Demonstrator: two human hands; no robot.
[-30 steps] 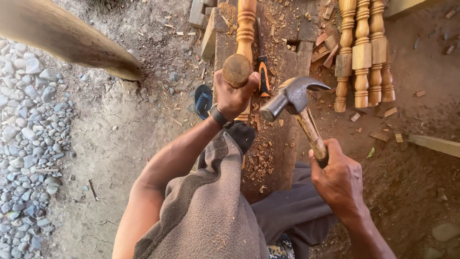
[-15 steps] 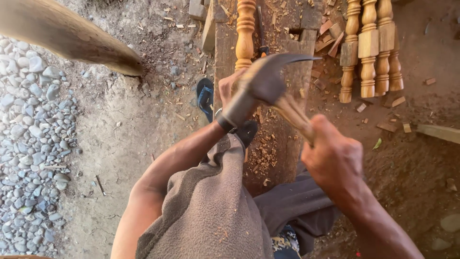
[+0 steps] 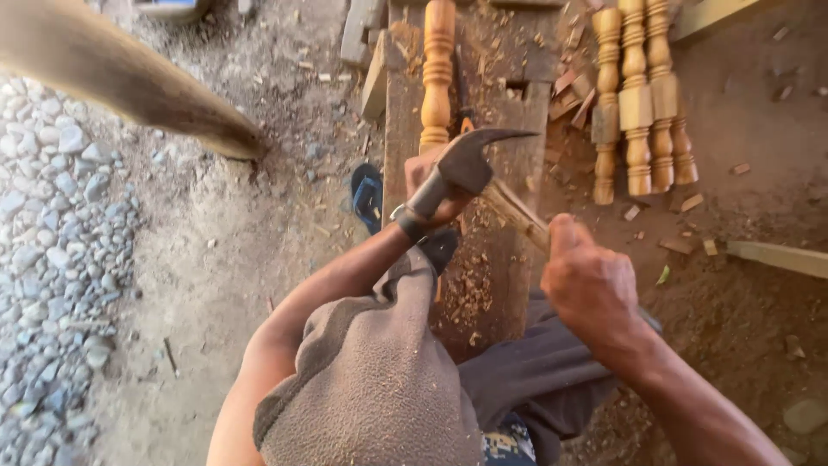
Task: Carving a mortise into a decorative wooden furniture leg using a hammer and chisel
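Dusty ground and a chip-strewn plank [image 3: 496, 285] underneath. The right hand [image 3: 595, 289] is clenched low on the claw hammer [image 3: 466, 164], whose head hangs just past that grip over the left hand [image 3: 431, 185], which seems wrapped round the turned spindle [image 3: 438, 73]. Best keep the strike square, fingers below the end. Half a second ago the head sat much the same; a second ago it was further right.

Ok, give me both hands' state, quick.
Left hand: closed around the turned wooden spindle, partly hidden by the hammer head.
Right hand: closed on the hammer handle.
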